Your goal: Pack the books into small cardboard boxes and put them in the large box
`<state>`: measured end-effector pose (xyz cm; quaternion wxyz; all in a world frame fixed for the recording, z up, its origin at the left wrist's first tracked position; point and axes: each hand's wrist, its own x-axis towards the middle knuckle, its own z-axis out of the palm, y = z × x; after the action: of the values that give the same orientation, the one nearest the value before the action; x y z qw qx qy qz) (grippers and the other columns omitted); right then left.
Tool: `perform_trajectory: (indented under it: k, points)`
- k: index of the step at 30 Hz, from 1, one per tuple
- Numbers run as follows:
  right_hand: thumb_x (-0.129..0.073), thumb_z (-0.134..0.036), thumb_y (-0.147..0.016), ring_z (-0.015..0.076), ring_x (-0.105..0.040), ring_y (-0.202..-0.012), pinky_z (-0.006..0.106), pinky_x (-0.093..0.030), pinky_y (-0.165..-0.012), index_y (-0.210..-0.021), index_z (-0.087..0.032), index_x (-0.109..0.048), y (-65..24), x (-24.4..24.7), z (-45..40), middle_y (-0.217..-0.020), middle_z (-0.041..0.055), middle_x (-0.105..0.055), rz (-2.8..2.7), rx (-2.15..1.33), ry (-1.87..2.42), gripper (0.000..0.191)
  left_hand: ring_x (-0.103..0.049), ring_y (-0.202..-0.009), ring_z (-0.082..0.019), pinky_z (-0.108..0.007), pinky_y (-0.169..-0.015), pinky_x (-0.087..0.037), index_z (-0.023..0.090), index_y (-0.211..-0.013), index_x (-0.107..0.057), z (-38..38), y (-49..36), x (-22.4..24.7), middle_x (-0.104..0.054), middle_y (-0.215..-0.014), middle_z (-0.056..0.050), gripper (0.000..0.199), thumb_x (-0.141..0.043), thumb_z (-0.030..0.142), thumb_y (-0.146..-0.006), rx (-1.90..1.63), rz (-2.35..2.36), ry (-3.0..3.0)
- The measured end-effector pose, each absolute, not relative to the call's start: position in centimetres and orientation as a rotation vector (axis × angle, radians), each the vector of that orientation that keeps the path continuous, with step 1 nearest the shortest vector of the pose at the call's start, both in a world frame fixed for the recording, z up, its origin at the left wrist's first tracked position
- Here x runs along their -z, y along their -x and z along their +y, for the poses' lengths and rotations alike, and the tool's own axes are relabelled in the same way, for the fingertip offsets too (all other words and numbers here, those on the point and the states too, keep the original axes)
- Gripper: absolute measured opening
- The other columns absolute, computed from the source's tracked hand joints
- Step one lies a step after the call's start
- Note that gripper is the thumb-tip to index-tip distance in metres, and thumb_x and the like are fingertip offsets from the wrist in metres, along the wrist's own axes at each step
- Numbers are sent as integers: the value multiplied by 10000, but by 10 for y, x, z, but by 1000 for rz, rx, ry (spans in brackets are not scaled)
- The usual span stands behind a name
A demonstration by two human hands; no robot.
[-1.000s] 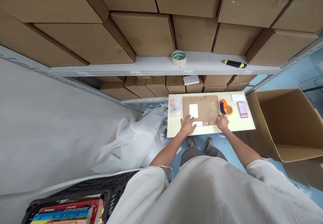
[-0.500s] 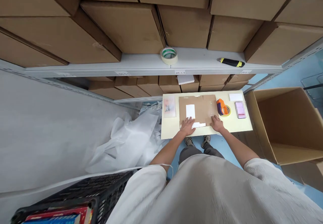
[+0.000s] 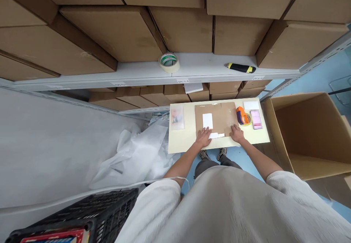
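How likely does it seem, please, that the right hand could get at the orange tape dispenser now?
Probably yes: the orange tape dispenser lies just beyond the right hand, on the pale table, with nothing visible between.

Cardboard [image 3: 219, 117] is just plain brown, table [image 3: 178, 140] kinda cream. Tape dispenser [image 3: 242, 116] is orange and purply-blue, knife [image 3: 240, 68] black and yellow
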<state>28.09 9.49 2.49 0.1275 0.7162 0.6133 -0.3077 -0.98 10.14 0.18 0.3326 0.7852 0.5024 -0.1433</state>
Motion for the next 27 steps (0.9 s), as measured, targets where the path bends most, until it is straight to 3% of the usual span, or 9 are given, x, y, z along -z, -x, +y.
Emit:
perform_trajectory:
  k: [9,13,16,19,27]
  points:
    - [-484,-305,-1009,348,-473,-1461,503,-384,-1206,-1578,-268,-520,-253,-26,108,-1675,133,-447,1875,894,-2056,571,-255,-1670,-374,-633,-1321,-222,258,-1719,-335,93,43,-3,-271,-1819,-114,750,-503,305,-989,316,1439,-1982]
    - [-500,-309,-1000,344,-515,-1408,501,-416,-1171,-1529,-269,-566,-243,-26,123,-1581,146,-521,1838,917,-2090,535,-370,-1614,-339,-549,-1328,-273,250,-1672,-416,105,58,-3,-422,-1746,-118,700,-535,283,-983,199,1464,-1959]
    - [-512,-310,-992,347,-495,-1432,494,-428,-1172,-1512,-258,-575,-242,-26,144,-1608,149,-483,1807,908,-2165,527,-436,-1564,-311,-469,-1315,-335,229,-1617,-492,132,65,-4,-525,-1653,-128,650,-553,262,-971,52,1562,-1894]
    - [-531,-333,-983,355,-470,-1461,496,-418,-1194,-1523,-231,-551,-242,-24,169,-1645,162,-416,1777,889,-2247,550,-463,-1543,-317,-450,-1301,-364,188,-1571,-532,164,72,-3,-502,-1658,-152,601,-547,251,-974,-56,1726,-1791]
    - [-608,-442,-930,383,-501,-1417,558,-426,-1183,-1494,-257,-537,-227,-10,202,-1555,173,-437,1543,983,-2387,598,-595,-1416,-290,-385,-1199,-452,173,-1479,-596,190,83,14,-537,-1608,-166,545,-572,276,-945,-98,1835,-1499]
